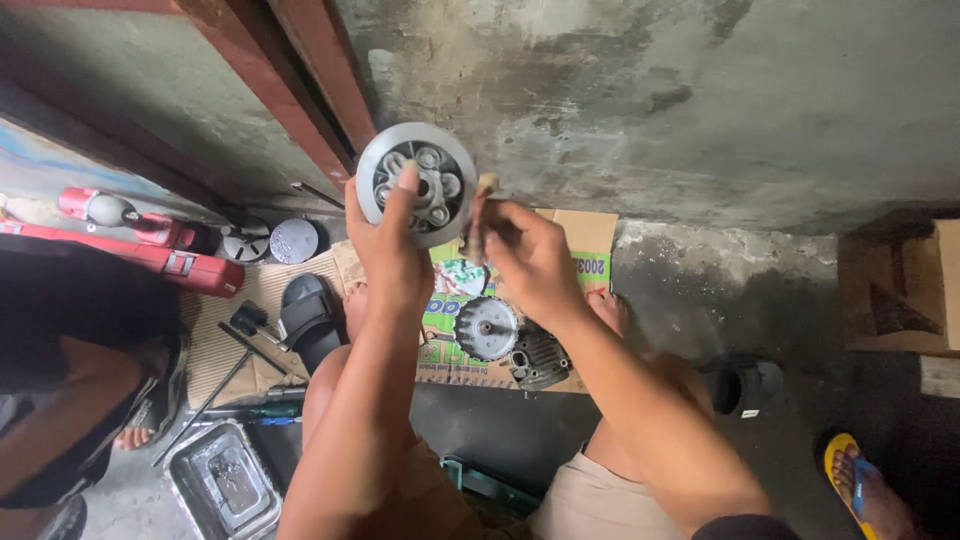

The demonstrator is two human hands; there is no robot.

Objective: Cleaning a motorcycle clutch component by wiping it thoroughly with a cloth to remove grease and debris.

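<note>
Concrete floor with flattened cardboard underneath. Your left hand is raised, fingers clamped on the rim of a round metal drum, index finger across its face. Your right hand pinches a small brush against the drum's edge; bristles hard to make out. Toothed wheel lies below, partly hidden by forearms.
</note>
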